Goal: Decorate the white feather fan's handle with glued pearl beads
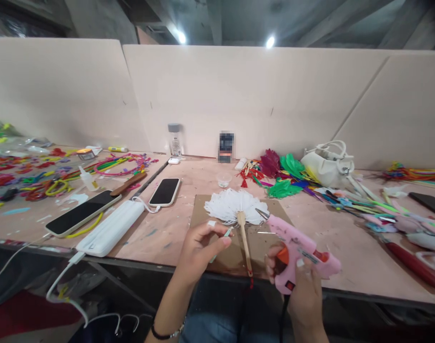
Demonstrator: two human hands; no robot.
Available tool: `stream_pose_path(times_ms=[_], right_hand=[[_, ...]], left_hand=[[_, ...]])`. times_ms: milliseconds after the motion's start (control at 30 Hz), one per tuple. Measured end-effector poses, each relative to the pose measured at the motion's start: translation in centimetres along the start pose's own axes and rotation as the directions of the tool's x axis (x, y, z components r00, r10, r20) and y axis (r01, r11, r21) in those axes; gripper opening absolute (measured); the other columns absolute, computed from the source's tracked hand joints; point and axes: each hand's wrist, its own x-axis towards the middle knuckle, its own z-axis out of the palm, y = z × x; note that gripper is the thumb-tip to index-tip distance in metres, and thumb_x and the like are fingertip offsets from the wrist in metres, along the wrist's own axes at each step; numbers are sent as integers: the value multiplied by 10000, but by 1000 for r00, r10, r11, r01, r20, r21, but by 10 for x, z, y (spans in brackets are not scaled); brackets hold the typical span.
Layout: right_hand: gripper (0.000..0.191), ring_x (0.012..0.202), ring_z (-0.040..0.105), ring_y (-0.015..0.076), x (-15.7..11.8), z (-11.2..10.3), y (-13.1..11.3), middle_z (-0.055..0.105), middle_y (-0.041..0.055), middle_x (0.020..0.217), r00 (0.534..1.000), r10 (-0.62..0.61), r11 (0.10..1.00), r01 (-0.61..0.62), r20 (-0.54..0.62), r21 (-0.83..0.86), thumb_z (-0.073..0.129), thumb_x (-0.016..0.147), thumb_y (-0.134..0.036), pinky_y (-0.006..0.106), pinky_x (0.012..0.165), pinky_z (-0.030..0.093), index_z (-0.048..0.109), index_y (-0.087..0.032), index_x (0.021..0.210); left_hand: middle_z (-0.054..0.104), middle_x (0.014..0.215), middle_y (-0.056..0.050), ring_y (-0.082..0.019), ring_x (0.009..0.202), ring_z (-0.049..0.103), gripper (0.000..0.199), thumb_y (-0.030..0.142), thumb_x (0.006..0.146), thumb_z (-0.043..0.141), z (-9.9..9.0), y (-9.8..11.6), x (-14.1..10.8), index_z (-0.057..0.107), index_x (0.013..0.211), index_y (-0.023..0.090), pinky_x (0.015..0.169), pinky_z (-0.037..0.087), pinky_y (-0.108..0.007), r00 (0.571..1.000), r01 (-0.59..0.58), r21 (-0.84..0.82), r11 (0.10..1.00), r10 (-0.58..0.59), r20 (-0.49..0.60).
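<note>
In the middle of the head view, a white feather fan [224,205] with a wooden handle [245,243] lies on a brown cardboard sheet [199,209]. My right hand [305,290] is wrapped round a pink hot glue gun [292,236], and the metal nozzle points left, over the fan's right edge. Just left of the handle, my left hand [203,245] pinches a small pale green strip [228,233] between thumb and finger. White tape covers a fingertip on each hand. A red tassel hangs from the handle's lower end.
Phones [164,192] and a white power bank [112,228] with a cable lie to the left. Coloured feathers [292,166], a white handbag [328,164] and red-handled pliers [413,264] are on the right. A bottle [175,140] stands by the pale partition [203,95].
</note>
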Motion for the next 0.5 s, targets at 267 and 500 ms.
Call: stream_pose_path(times_ms=[267, 500], right_hand=[[442, 532, 519, 169, 8, 1, -13, 548, 17, 652, 994, 63, 994, -55, -88, 92, 542, 1063, -607, 226, 454, 424, 683, -191, 1020], [448, 498, 540, 205, 12, -38, -31, 599, 56, 672, 979, 59, 961, -108, -193, -254, 619, 1021, -631, 293, 425, 434, 717, -195, 1007]], left_hand=[[717, 751, -26, -123, 584, 629, 178, 352, 844, 815, -1, 14, 5, 765, 880, 185, 505, 480, -198, 993, 71, 164, 984, -85, 78], [734, 737, -31, -160, 693, 671, 81, 246, 907, 768, -2, 35, 58, 807, 854, 198, 629, 468, -238, 940, -245, 511, 824, 73, 333]])
